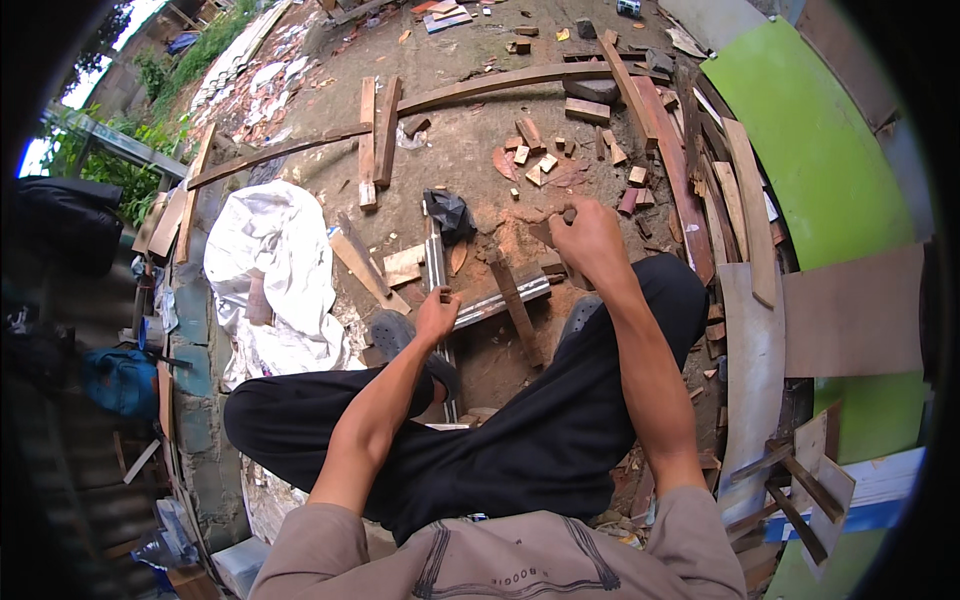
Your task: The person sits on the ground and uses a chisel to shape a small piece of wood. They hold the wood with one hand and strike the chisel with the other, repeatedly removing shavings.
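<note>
My left hand point(436, 316) is at the crossing of two dark bars with white stripes, its fingers curled; what they hold, if anything, is hidden. One striped bar point(502, 302) runs to the right between my feet, and the other striped bar point(435, 256) points away from me. A narrow brown wood strip point(516, 312) lies across the first bar. Further right, my right hand point(588, 238) is closed around a dark piece too small to name. A black plastic bag point(450, 214) lies beyond my left hand, with a pale wood block point(404, 265) to its left.
Small wood offcuts point(534, 175) lie scattered past my right hand. Long boards point(670, 180) pile up on the right beside a green panel point(790, 130). On the left lies a white sack point(265, 235). A long curved plank point(460, 92) crosses the ground ahead.
</note>
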Tool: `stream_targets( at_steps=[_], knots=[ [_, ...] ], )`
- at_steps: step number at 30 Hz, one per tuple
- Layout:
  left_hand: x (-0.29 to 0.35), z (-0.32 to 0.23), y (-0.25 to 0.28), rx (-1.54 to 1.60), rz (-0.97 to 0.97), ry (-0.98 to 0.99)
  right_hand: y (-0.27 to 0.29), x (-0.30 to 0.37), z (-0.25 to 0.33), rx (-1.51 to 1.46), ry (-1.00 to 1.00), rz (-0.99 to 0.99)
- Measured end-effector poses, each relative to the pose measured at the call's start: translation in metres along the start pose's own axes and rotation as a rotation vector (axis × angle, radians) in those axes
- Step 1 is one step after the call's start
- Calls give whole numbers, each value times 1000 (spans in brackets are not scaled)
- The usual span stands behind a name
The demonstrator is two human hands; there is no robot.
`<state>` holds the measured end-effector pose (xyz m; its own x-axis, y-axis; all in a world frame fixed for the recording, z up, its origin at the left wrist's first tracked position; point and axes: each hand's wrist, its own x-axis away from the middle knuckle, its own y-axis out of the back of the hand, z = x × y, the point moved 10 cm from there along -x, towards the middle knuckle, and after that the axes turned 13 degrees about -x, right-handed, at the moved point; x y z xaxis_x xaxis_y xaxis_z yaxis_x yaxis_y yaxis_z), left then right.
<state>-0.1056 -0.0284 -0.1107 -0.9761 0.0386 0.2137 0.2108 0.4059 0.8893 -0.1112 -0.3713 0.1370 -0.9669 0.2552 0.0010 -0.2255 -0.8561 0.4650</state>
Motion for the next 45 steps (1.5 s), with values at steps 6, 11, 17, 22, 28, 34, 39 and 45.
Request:
stream_targets(
  at_steps=[6, 11, 17, 22, 28, 34, 39, 45],
  knots=[
    [-13, -52, -5, 107, 58, -93, 7, 15, 15, 31, 106, -79],
    [-28, -86, -25, 129, 181, -193, 4, 19, 3, 43, 41, -55],
    [-55, -82, -60, -31, 229, -270, 3, 24, 1, 76, 71, -51],
    [-53, -83, -65, -24, 312, -219, 7, 36, 3, 59, 54, -53],
    [-48, -98, -43, -126, 299, -257, 23, 55, -10, -46, -102, -95],
    [-62, -86, -52, -74, 331, -248, 42, 79, 27, -65, -73, -30],
    [-63, -95, -49, -71, 338, -241, 58, 109, 57, -123, -32, -23],
    [-67, -84, -64, -42, 307, -319, 21, 142, 40, -176, 159, -107]
  ],
)
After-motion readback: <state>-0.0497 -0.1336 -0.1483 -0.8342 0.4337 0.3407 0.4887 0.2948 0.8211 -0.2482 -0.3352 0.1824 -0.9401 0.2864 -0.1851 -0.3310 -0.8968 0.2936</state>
